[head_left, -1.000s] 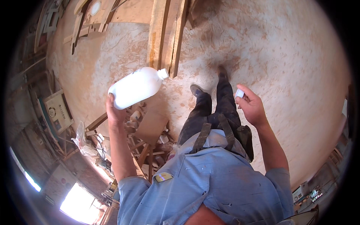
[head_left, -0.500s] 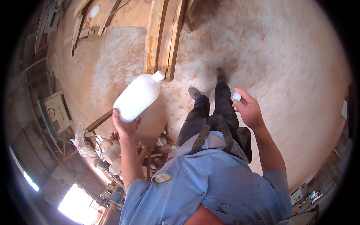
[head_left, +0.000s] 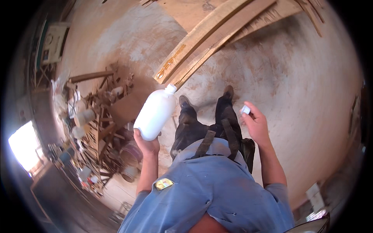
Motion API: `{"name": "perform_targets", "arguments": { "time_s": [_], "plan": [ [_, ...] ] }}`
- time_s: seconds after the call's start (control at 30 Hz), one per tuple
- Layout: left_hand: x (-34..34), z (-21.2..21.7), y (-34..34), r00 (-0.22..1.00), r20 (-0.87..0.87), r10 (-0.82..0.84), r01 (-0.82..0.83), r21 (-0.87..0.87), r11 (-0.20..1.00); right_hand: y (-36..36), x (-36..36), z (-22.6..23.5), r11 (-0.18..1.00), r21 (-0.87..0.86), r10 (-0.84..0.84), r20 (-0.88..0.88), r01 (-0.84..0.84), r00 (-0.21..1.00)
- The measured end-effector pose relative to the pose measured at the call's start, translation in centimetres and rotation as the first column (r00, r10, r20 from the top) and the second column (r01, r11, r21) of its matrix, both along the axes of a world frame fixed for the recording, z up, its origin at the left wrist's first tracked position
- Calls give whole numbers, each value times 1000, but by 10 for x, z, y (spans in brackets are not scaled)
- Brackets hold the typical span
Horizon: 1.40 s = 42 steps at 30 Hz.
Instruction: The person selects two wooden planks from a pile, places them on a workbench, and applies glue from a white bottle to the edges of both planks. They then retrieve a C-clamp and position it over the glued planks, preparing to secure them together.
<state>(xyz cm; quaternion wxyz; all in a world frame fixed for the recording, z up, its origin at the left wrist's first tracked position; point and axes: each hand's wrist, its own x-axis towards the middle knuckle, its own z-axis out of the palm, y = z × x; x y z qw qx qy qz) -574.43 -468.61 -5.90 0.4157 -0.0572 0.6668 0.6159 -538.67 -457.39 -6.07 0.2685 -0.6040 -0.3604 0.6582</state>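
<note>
Left hand [head_left: 147, 144]: curled around the base of the white bottle [head_left: 156, 114]; a firm hold without squeezing suits it.
Right hand [head_left: 258, 127]: pinches a small pale cap [head_left: 246, 110] (best shielded from dust).
Wooden boards [head_left: 199, 40]: beyond the bottle's neck, one amber-streaked; a steady wrist should limit drips.

We count one left hand [head_left: 147, 146] and one right hand [head_left: 257, 126], one white bottle [head_left: 156, 113] and one small white cap [head_left: 245, 110]. We see two shoes [head_left: 184, 101], two long wooden beams [head_left: 201, 37] and one bright window [head_left: 26, 145]; the piled scrap pieces [head_left: 105, 131] are too jumbled for us to count.
</note>
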Motion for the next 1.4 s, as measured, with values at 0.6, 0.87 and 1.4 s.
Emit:
{"name": "perform_targets", "arguments": {
  "time_s": [0.6,0.87,1.4],
  "plan": [
    [116,-19,-6,922,-61,382,-379,48,924,108,41,15,904,-20,429,32,-428,903],
    [162,-15,12,838,-120,533,-531,45,846,189,74,3,800,-93,594,-9,-592,804],
    [197,-4,39,743,-189,643,-659,-39,751,239,97,-13,725,-111,683,-14,-680,730]
  ]
}}
